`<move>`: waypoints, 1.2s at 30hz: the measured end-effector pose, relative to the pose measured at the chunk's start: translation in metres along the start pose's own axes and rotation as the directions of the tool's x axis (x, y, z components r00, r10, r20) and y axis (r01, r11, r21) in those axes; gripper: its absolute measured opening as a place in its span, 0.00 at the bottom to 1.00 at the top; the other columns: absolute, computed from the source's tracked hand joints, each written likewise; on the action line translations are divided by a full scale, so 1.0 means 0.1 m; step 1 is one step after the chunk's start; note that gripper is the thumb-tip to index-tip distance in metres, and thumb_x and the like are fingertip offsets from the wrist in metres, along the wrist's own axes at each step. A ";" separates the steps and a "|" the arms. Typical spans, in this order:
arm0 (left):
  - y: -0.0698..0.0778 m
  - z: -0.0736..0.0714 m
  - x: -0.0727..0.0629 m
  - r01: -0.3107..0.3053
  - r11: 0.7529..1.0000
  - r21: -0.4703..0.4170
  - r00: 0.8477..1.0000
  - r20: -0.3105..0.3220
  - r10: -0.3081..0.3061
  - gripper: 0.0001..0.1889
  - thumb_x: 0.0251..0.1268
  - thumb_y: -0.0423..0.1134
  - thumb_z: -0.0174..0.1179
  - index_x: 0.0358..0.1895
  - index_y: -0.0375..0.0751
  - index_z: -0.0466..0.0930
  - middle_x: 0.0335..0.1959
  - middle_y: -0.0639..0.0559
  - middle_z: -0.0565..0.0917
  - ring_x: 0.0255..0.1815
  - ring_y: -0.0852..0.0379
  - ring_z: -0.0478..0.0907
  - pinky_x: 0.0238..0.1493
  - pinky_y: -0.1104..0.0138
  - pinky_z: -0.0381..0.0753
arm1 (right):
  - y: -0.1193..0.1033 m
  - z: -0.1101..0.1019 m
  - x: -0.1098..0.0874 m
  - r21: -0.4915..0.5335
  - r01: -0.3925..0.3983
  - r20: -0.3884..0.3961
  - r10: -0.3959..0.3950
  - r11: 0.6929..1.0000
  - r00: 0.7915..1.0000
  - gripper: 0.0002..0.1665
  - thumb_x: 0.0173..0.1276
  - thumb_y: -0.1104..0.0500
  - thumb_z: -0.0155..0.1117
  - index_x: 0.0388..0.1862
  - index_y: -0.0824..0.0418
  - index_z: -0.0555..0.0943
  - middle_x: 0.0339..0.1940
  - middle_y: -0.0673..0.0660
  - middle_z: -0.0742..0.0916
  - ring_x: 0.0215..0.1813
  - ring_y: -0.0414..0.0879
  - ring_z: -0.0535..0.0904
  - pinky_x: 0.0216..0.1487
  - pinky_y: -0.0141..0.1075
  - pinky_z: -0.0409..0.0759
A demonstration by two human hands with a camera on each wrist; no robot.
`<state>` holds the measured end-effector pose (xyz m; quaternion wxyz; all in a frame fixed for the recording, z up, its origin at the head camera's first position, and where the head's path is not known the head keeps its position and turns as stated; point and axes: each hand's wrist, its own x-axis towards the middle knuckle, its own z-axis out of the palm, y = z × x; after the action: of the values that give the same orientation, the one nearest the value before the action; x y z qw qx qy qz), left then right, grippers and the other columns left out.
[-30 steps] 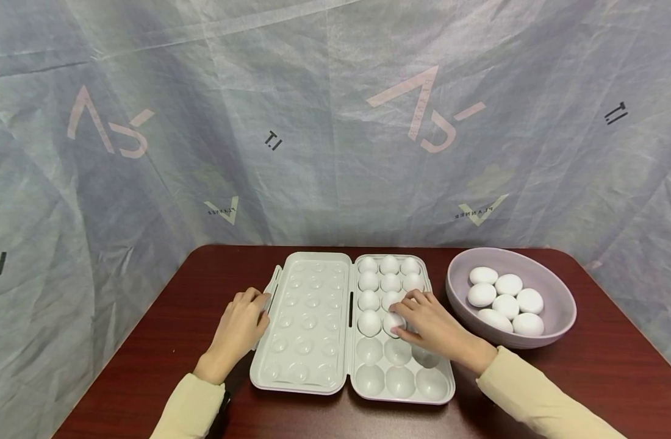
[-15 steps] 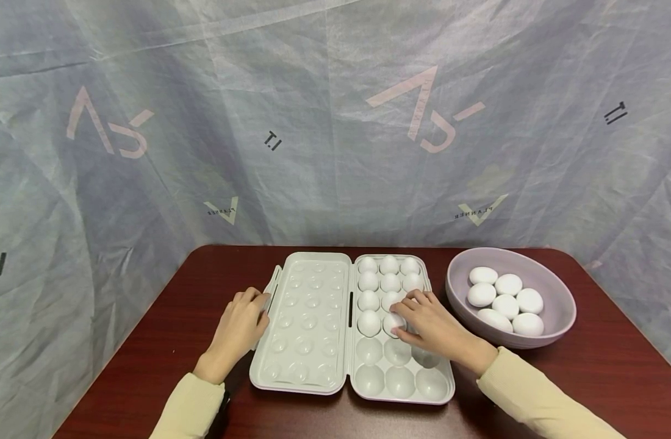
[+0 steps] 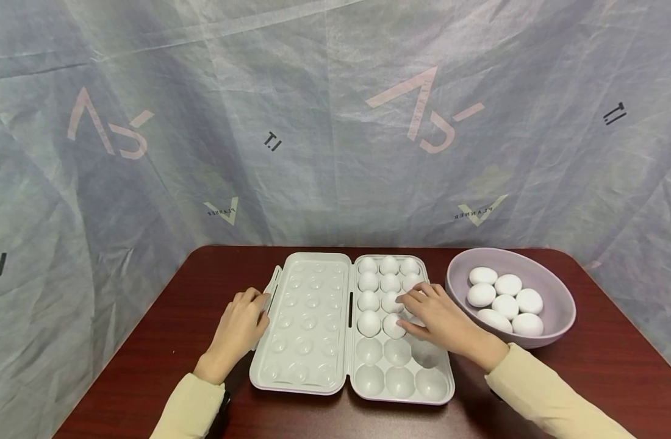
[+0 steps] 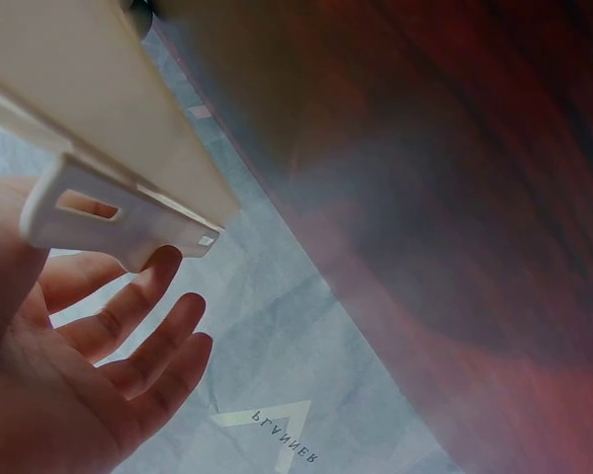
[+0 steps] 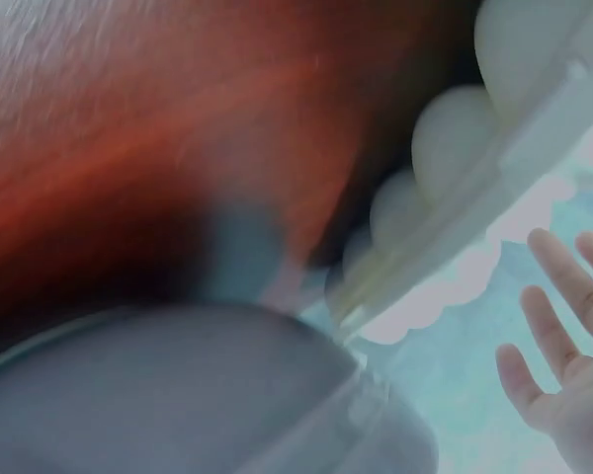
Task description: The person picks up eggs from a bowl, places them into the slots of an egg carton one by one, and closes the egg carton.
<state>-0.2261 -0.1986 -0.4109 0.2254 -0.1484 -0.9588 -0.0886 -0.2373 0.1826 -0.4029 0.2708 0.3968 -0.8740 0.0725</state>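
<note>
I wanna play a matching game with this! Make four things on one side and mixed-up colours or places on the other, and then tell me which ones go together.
Things:
1. Left hand
2. Bowl
3. Right hand
4. Table

Clues:
A. Dark reddish brown
B. At the half of the egg box that has eggs in it
C. At the white flap on the side of the lid half
D. Light purple, with seven eggs showing inside

Pairs: 1-C, 2-D, 3-B, 4-A
</note>
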 end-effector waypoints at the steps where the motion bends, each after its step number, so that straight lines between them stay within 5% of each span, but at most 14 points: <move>1: 0.00 0.00 0.00 0.000 1.000 0.001 1.000 0.000 0.000 0.18 0.50 0.31 0.60 0.47 0.34 0.80 0.39 0.43 0.77 0.40 0.44 0.74 0.37 0.56 0.74 | 0.02 -0.02 0.00 0.003 -0.004 -0.004 0.004 1.000 1.000 0.18 0.54 0.50 0.66 0.41 0.57 0.79 0.37 0.49 0.84 0.44 0.48 0.74 0.42 0.42 0.67; 20: -0.01 0.00 -0.01 -0.004 1.000 0.009 1.000 -0.003 0.004 0.18 0.50 0.31 0.60 0.48 0.34 0.80 0.39 0.44 0.77 0.40 0.45 0.74 0.38 0.56 0.74 | 0.55 -0.41 -0.20 -0.039 -0.192 -0.045 0.190 0.981 0.981 0.15 0.53 0.58 0.65 0.41 0.60 0.79 0.38 0.55 0.82 0.43 0.52 0.72 0.40 0.47 0.66; 36: -0.01 0.00 0.00 -0.014 1.000 0.006 1.000 -0.021 0.014 0.17 0.50 0.31 0.59 0.47 0.33 0.80 0.38 0.43 0.77 0.39 0.44 0.74 0.37 0.55 0.75 | 0.91 -0.45 -0.53 -0.107 -0.338 0.131 0.350 0.935 0.928 0.14 0.51 0.60 0.67 0.38 0.58 0.79 0.40 0.58 0.82 0.44 0.57 0.72 0.37 0.50 0.65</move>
<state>-0.2263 -0.1993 -0.4111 0.2363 -0.1535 -0.9556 -0.0858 -0.2569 0.2938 -0.3849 0.2042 0.2303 -0.9499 0.0532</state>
